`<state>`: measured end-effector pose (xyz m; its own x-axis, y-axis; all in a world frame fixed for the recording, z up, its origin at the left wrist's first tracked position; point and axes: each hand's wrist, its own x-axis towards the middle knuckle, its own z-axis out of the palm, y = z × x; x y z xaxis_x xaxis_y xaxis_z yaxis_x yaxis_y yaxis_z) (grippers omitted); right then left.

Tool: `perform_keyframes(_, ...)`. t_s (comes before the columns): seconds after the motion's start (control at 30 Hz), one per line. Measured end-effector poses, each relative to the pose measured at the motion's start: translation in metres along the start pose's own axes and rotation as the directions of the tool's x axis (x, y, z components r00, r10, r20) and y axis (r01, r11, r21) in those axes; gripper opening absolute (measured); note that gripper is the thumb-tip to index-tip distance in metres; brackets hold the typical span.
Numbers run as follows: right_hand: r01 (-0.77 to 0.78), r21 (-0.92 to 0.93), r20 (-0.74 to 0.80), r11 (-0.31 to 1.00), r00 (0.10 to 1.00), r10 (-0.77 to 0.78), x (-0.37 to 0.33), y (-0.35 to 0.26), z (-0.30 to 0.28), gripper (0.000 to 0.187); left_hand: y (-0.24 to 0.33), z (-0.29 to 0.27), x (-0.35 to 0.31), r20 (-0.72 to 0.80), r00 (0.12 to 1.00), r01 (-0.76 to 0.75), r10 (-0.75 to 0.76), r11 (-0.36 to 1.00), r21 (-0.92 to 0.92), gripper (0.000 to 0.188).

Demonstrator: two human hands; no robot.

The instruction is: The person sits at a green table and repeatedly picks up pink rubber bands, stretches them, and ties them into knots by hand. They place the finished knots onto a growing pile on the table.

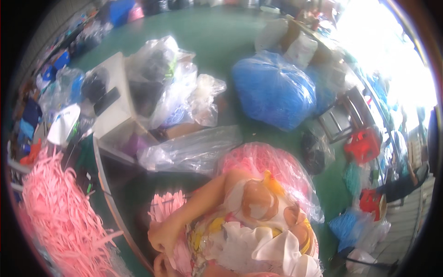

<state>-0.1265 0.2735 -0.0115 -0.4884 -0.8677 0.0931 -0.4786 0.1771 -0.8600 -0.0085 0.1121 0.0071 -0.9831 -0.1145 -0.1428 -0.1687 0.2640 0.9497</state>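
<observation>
My right arm crosses from the middle to the left, and its hand (162, 237) is closed around a bundle of pink strips (167, 205). The strips' ends stand up above the fist, and more pink shows below it. Close by at the lower edge is my left hand (162, 265), partly cut off, its fingers curled against the same bundle. A large heap of loose pink strips (64, 217) lies to the left of both hands. Patterned and white cloth (258, 244) covers my body at the lower middle.
A clear bag with pink contents (277, 171) sits beside my arm. Beyond are a flattened clear plastic bag (194, 150), a pale table (108, 111) with clear bags, and a full blue bag (274, 90). At right stand a red stool (363, 145) and a chair frame (341, 117).
</observation>
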Motion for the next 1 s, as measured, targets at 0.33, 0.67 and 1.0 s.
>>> perform_keyframes(0.33, 0.241, 0.220, -0.092, 0.945, 0.970, -0.226, -0.002, -0.004, -0.041, 0.011, 0.045, 0.008, 0.013, -0.051, 0.999, -0.011, 0.003, 0.986, -0.164, 0.016)
perform_keyframes(0.67, 0.071, 0.256, 0.111, 0.964, 0.988, -0.102, 0.004, -0.014, -0.055, 0.006, 0.040, 0.009, 0.014, -0.081, 0.995, -0.067, 0.054, 0.984, -0.166, 0.011)
perform_keyframes(1.0, -0.031, 0.258, 0.195, 0.966, 0.980, -0.021, 0.005, -0.015, -0.054, 0.007, 0.036, 0.010, 0.011, -0.071, 0.884, -0.431, 0.462, 0.864, 0.261, 0.024)
